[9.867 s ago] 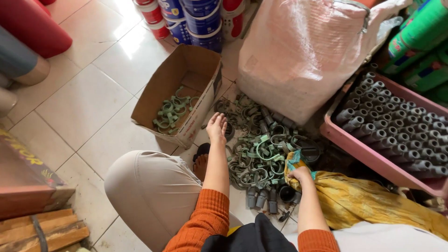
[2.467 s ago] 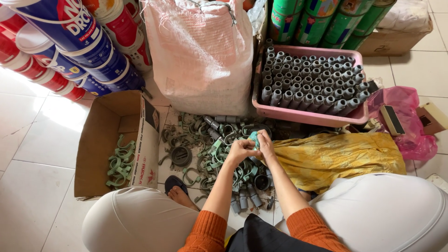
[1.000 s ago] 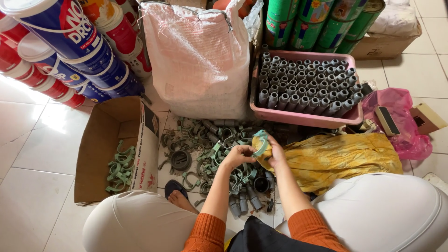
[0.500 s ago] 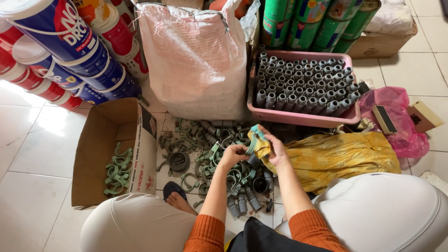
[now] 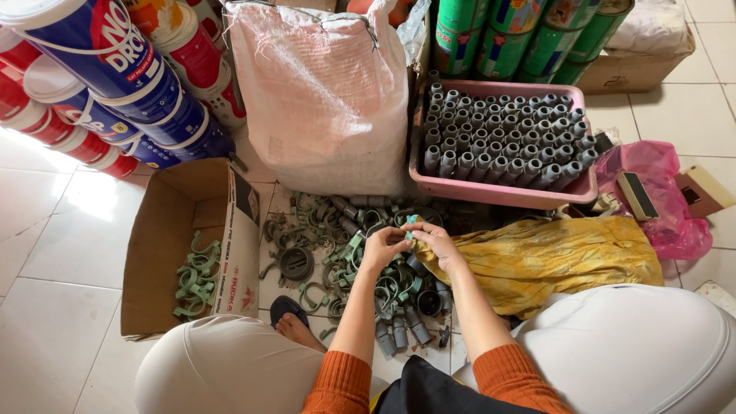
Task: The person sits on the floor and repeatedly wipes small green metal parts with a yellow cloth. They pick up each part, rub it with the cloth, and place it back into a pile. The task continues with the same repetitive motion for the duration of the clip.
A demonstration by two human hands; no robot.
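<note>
White tiled floor (image 5: 69,253). Left hand (image 5: 383,244) and right hand (image 5: 431,238) together pinch small green plastic clip (image 5: 410,221) above grey-green fittings pile (image 5: 337,245); cardboard box (image 5: 165,222) at 9 o'clock.

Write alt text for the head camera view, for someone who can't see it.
Seen from above, a seated person's left hand and right hand meet on a small green clip over a pile of clips on the tiled floor. A cardboard box holding green clips sits left; a pink tray of grey tubes lies ahead.
</note>
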